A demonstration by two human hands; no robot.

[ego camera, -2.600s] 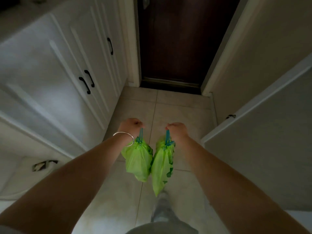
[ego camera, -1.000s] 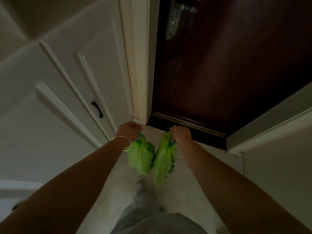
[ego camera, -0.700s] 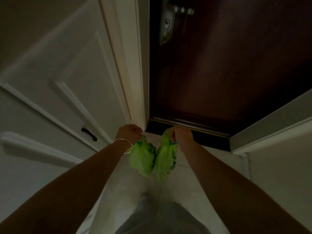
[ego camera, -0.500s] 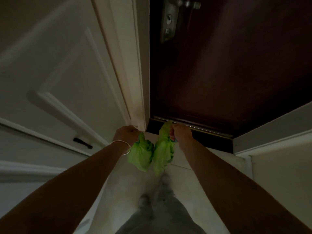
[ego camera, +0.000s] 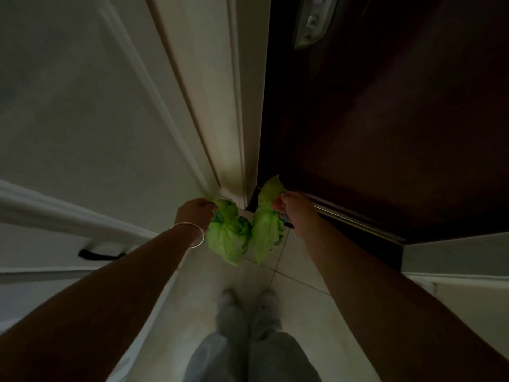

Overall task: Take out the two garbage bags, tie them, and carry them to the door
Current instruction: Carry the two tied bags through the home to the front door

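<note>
Now the left hand (ego camera: pixel 196 213) is curled shut on the gathered neck of the left bag (ego camera: pixel 228 238), with a bangle (ego camera: pixel 192 235) on its wrist. The right hand (ego camera: pixel 293 209) is closed the same way on the neck of the right bag (ego camera: pixel 266 232), and a loose flap of that bag's plastic stands up above the knuckles. A bit of blue drawstring shows at each fist. Both bags hang side by side between the hands, touching or nearly so, above the floor (ego camera: pixel 292 274) and just short of the door (ego camera: pixel 385 119).

Each bag is thin green film, small and slack. Judging by how little they sag and how easily the arms hold them out, they are light. The film looks soft, crumpling rather than keeping a shape, and likely to tear if snagged or pinched hard. The cinched neck, where the drawstring bunches the plastic, seems the soundest place to hold; the belly would slip and stretch.

Both necks look closed. What is inside cannot be seen; the film is opaque in this dim light, and the bulges suggest only a modest load.

Beyond the bags, the pale frame (ego camera: pixel 234 106) stands left of the dark door, with a metal lock plate (ego camera: pixel 311 26) above. White cabinets (ego camera: pixel 82 119) with a black handle (ego camera: pixel 100 255) lie further left. The person's feet (ego camera: pixel 248 301) stand below the bags.
</note>
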